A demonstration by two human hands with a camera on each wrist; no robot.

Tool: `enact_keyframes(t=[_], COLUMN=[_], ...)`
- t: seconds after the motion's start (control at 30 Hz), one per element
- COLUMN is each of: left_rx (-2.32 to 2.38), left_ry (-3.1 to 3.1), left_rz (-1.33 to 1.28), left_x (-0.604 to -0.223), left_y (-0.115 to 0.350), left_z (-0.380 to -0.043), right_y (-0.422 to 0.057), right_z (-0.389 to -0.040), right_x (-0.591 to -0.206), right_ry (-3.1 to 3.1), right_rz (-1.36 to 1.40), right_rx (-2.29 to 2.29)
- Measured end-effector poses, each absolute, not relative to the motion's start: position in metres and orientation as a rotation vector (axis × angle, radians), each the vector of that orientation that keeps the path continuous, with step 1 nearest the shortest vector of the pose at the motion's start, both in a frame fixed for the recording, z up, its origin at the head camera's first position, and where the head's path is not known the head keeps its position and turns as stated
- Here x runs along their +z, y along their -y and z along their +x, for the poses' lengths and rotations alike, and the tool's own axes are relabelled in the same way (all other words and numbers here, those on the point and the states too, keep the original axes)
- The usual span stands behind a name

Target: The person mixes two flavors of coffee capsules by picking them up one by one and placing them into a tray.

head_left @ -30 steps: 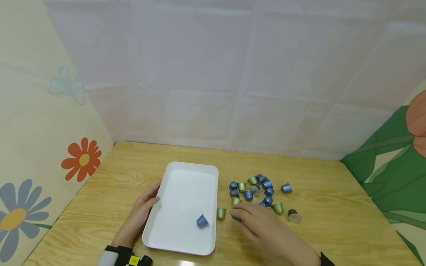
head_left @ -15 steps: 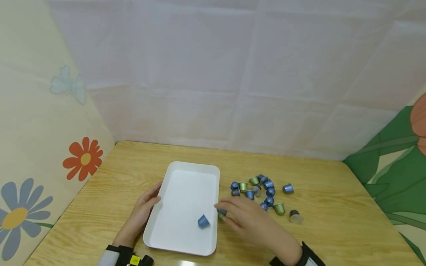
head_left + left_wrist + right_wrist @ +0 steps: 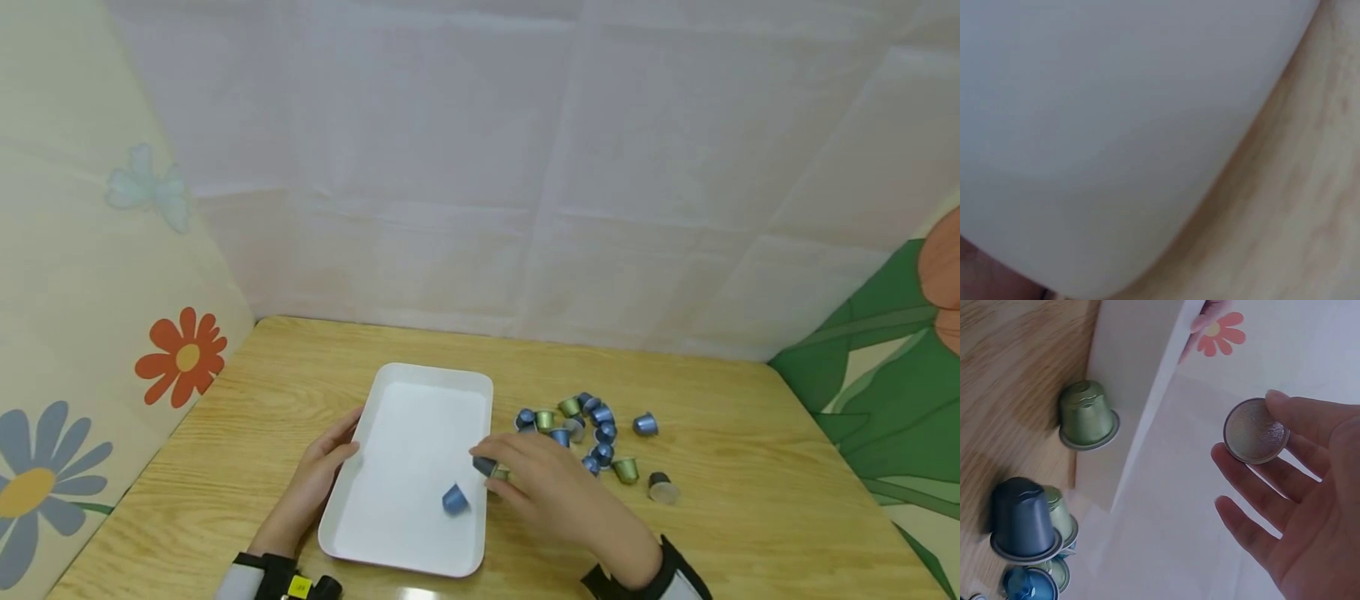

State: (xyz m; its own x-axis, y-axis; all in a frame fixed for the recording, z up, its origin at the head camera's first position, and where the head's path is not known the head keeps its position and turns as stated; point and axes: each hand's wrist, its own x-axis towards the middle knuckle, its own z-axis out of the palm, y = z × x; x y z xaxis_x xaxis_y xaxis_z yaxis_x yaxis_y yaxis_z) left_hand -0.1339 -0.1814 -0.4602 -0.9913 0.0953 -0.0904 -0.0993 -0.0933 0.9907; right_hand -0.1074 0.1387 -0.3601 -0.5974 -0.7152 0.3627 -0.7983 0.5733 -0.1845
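Gripping the tray at its 9 o'clock side, the left hand had its thumb at the rim, the other fingers partly hidden by the wall. Inside the tray, one blue pod lay tilted at 4 o'clock, near the side wall. The right hand pinched a dark pod between thumb and fingertips, a narrow grip, the pod's foil lid showing in the right wrist view. That pod hung at the tray's 3 o'clock edge. Just outside the same edge sat a green pod; whether it touched the tray could not be told. Between 2 and 3 o'clock from the tray, a pile of pods, mostly blue and green, spread over the table. From the pile, a loose pod lay at 3 o'clock.
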Motion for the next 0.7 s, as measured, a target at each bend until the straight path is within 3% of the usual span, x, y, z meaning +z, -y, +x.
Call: enact_keyframes(t=[0.7], left_rx=[2.231], left_ry=[-2.006], left_rz=[0.004], left_x=[-0.459], left_y=[0.182], left_z=[-0.134], right_y=[-0.107], right_z=[-0.112], right_x=[-0.356], right_ry=[2.952], right_rz=[1.210], right_rx=[0.631])
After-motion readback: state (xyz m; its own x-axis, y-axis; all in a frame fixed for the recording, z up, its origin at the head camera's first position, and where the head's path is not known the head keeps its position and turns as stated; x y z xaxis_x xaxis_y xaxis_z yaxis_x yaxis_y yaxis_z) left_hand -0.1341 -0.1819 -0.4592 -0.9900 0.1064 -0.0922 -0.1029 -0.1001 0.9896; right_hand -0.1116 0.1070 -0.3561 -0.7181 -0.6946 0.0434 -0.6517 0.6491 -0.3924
